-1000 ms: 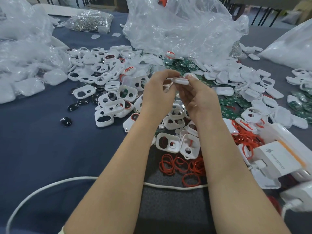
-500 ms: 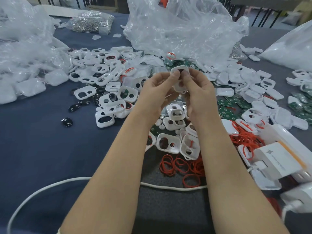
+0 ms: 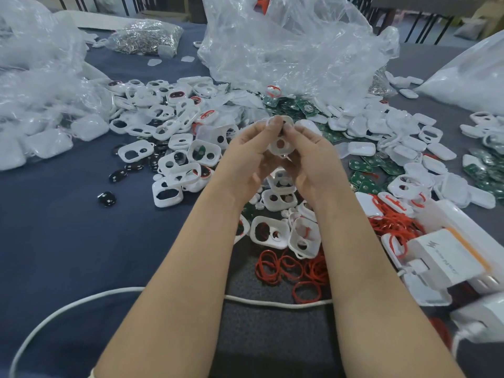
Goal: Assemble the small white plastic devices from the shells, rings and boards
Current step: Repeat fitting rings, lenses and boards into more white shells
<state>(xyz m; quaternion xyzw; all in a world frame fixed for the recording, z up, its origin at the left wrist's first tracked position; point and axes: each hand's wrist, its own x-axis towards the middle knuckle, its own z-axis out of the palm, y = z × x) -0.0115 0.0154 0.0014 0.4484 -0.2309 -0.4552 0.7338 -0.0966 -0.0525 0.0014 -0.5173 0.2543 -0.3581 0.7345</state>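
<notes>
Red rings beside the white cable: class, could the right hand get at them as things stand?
Likely yes, once freed: the red rings lie uncovered below the forearms, but the right hand and left hand both grip a white shell.

Found a wide table (image 3: 54, 241) under dark blue cloth, filling the near and middle ground. Noted a grey cloth panel (image 3: 272, 347) laid at the near centre edge. Seen beyond the far edge: thin dark metal legs (image 3: 418, 27) of furniture at far right, more dark bars (image 3: 131, 4) at far left, a pale wooden frame (image 3: 169, 12) between them. Recorded grey floor (image 3: 403, 20) at far right, with a brown box (image 3: 491, 12) in the far right corner. Lit softly and evenly across the cloth.
</notes>
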